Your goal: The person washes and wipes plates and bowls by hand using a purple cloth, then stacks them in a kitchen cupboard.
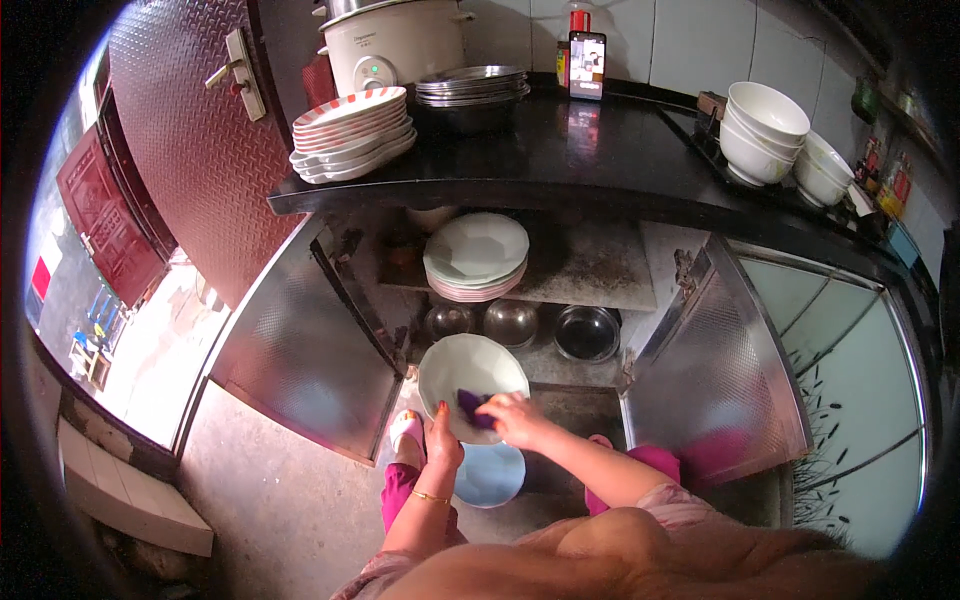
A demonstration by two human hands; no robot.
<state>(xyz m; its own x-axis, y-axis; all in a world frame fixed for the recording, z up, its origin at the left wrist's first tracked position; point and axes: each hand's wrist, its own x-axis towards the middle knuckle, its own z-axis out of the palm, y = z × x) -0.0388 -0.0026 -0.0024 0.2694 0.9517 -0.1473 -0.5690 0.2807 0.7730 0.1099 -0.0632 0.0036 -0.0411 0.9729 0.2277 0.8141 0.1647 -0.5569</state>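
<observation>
My left hand (445,442) grips the lower edge of a pale, faceted plate (457,364), its thumb lying over the rim. My right hand (516,420) presses a dark purple cloth (474,407) onto the inner face of that plate. Below the held plate, a light blue plate (490,474) lies low between my feet, its upper part hidden. Beyond my hands, a stack of similar plates (476,251), some pinkish at the edge, sits on the shelf inside the open cabinet.
Two metal cabinet doors, left (307,337) and right (720,375), stand swung outward around me. Metal bowls (510,322) occupy the lower shelf. The black countertop (570,157) carries striped plates (352,135), steel dishes (472,86), a cooker (397,45), a phone (587,66) and white bowls (761,135).
</observation>
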